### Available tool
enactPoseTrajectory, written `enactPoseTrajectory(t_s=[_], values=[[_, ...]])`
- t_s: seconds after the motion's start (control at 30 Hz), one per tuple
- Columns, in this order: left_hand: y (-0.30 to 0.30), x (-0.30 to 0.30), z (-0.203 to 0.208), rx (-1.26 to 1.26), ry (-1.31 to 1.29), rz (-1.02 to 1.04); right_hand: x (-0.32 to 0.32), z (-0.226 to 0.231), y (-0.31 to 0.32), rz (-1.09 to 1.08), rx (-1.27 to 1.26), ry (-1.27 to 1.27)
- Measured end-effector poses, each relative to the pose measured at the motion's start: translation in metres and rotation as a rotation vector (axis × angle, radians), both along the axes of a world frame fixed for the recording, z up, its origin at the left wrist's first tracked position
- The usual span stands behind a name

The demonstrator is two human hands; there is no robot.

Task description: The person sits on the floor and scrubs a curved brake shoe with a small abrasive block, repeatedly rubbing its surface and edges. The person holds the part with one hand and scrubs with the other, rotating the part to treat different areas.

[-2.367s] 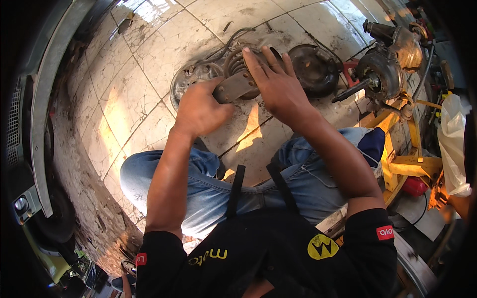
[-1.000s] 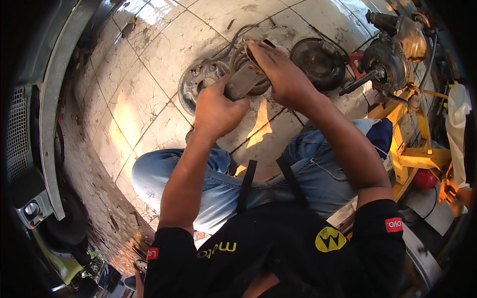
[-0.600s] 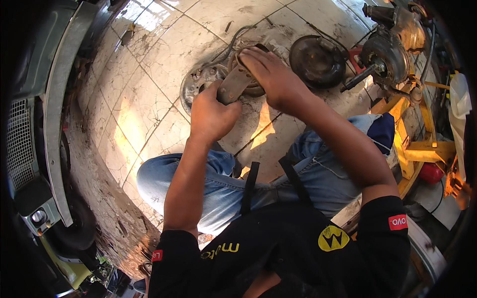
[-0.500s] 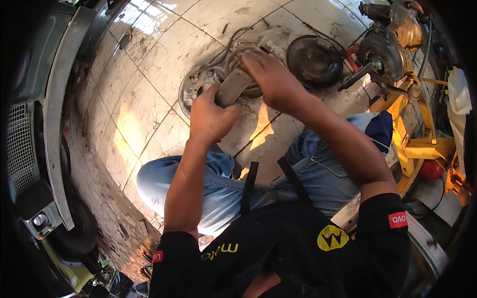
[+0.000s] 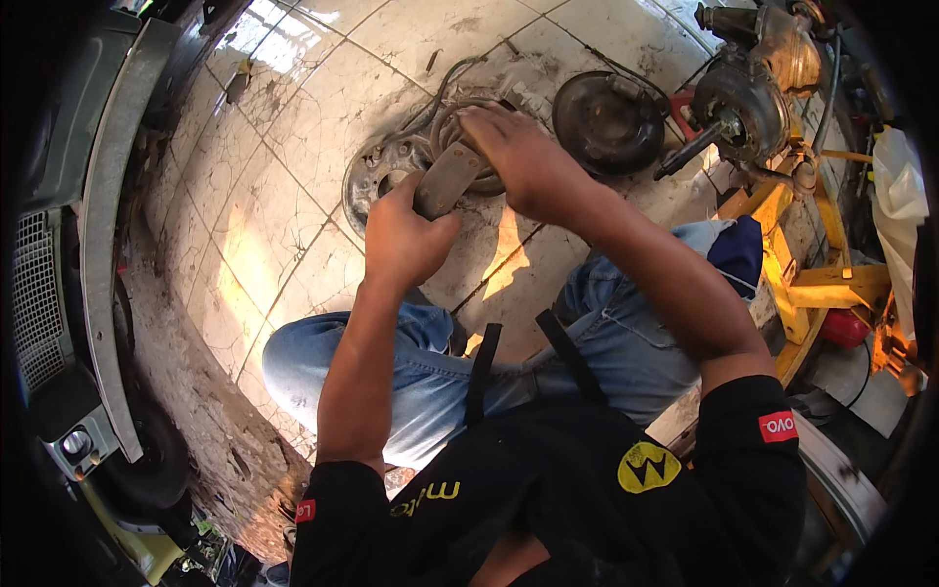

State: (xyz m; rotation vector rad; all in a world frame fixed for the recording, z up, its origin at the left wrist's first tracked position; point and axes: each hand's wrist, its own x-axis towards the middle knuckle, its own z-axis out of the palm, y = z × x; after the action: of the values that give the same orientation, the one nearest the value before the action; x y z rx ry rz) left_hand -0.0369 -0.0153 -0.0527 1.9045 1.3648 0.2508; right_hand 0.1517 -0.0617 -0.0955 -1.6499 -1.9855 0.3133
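The left hand (image 5: pixel 406 240) is gripping the lower end of a brown brake shoe (image 5: pixel 447 183) above the tiled floor (image 5: pixel 293 147), beside a silver perforated disc (image 5: pixel 364 184). The right hand (image 5: pixel 533 171) is covering the upper end; whether it is grasping cannot be told. Handling appears to be under way, the shoe not yet set down; what remains isn't showing. Its long axis is slanting from lower left to upper right.
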Motion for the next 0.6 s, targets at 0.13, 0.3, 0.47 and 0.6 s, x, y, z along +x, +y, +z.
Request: enactPoseTrajectory(t_s=[0.13,0.3,0.47,0.6], values=[[0.001,0.003,0.006,0.036,0.014,-0.042,0.003,-0.002,0.002,0.055,0.038,-0.003],[0.003,0.0,-0.002,0.102,0.045,-0.05,-0.005,0.005,-0.003,0.062,0.098,-0.004],[0.001,0.0,-0.012,0.109,0.079,-0.08,0.001,-0.004,-0.001,0.042,-0.005,0.002],[-0.001,0.001,-0.011,0.157,0.098,-0.121,-0.002,0.001,-0.002,0.099,0.077,0.002]])
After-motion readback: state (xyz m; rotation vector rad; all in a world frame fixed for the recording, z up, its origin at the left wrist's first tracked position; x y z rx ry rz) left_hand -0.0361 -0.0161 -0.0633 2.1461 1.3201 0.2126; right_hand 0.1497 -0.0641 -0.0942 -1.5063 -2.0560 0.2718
